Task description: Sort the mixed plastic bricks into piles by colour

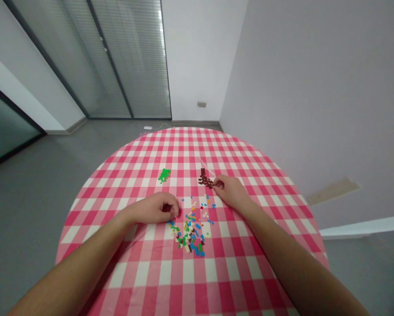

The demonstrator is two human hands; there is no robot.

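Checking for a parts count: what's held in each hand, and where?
Cannot tell: the left hand curls shut; the right hand touches the brown bricks, any hold hidden.

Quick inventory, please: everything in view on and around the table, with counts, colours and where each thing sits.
checked tablecloth: one, pink and white, covering round table
green bricks: many, green, far side of cloth
brown bricks: many, dark brown, by right hand
mixed bricks: many, blue, green, yellow, white, between hands
cable: one, white, on grey floor beyond table
wall plate: one, beige, on far wall
left hand: one, curled at mixed bricks
right hand: one, fingertips at brown bricks
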